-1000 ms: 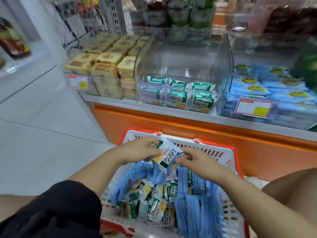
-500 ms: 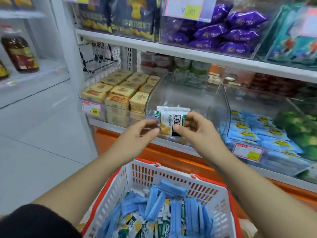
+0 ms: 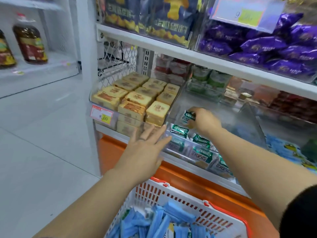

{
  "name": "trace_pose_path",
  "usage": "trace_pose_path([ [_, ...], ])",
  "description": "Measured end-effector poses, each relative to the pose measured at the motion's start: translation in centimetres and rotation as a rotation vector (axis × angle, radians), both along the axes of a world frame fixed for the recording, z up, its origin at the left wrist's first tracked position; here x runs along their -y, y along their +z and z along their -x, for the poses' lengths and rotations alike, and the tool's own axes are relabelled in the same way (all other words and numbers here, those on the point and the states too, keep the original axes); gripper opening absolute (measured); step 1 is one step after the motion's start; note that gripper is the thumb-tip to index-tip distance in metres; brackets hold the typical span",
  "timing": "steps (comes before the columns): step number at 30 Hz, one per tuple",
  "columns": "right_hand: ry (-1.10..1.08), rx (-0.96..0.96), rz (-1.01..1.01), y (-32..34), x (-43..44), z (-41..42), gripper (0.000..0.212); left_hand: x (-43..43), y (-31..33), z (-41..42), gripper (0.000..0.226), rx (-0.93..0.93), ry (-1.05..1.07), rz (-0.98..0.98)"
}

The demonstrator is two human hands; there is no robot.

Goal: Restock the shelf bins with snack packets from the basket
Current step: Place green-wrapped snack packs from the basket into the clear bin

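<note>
Store shelving fills the view, with a clear bin (image 3: 175,107) on the lower shelf. The right hand (image 3: 204,120) reaches into it, pinching a green snack packet (image 3: 188,116) above other green packets (image 3: 200,152) at the front. The left hand (image 3: 145,148) is spread, fingers straight, at the bin's front corner. Below, the basket (image 3: 171,191) holds blue packets (image 3: 163,220).
</note>
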State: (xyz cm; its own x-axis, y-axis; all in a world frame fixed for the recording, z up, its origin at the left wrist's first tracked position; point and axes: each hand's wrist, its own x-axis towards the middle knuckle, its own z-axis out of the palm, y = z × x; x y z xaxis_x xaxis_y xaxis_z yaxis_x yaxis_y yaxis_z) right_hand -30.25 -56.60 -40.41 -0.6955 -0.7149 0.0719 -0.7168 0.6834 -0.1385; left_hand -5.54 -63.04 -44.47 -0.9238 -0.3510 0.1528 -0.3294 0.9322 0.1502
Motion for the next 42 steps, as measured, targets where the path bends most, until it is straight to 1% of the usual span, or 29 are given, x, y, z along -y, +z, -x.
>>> trace_pose_path([
  [2, 0.050, 0.051, -0.123, -0.8, 1.3, 0.5, 0.048, 0.0, -0.2, 0.0, 0.067, -0.007, 0.005, -0.028],
  [4, 0.117, 0.121, -0.199, -1.5, 2.4, 0.6, 0.045, -0.3, -0.3, 0.1, 0.067, -0.002, 0.013, -0.071],
  [7, 0.153, 0.226, -0.243, -1.6, 3.2, 0.9, 0.048, -0.5, -0.6, 0.4, 0.069, -0.007, 0.026, -0.106],
  [9, 0.166, 0.252, -0.249, -1.5, 3.3, 1.3, 0.047, -0.5, -0.7, 0.5, 0.069, -0.011, 0.032, -0.122],
  [14, 0.193, 0.285, -0.216, -1.7, 2.9, 2.1, 0.042, -0.7, -0.9, 0.5, 0.069, -0.022, 0.041, -0.149],
  [18, 0.201, 0.291, -0.212, -1.9, 3.5, 1.2, 0.047, -0.7, -1.0, 0.5, 0.069, -0.034, 0.049, -0.163],
  [22, 0.166, 0.310, -0.157, -2.1, 3.3, 1.1, 0.048, -0.8, -0.9, 0.8, 0.069, -0.045, 0.045, -0.175],
  [28, 0.111, 0.445, -0.073, -2.5, 2.2, 2.1, 0.047, -0.9, -1.2, 0.7, 0.070, -0.051, 0.037, -0.178],
  [30, 0.102, 0.463, -0.069, -2.6, 2.1, 2.2, 0.045, -0.9, -1.3, 0.7, 0.070, -0.053, 0.037, -0.179],
  [34, 0.076, 0.474, -0.049, -2.6, 2.1, 2.3, 0.043, -0.9, -1.3, 0.7, 0.070, -0.053, 0.032, -0.183],
  [38, 0.057, 0.473, -0.017, -2.6, 1.8, 2.3, 0.046, -0.7, -1.6, 0.6, 0.069, -0.047, 0.035, -0.179],
  [40, 0.059, 0.438, 0.039, -1.9, 1.3, 2.1, 0.042, -0.4, -1.4, 0.8, 0.070, -0.057, 0.030, -0.174],
  [42, 0.079, 0.362, 0.125, -1.1, 0.5, 1.1, 0.036, -0.2, -1.3, 1.0, 0.070, -0.053, 0.019, -0.171],
])
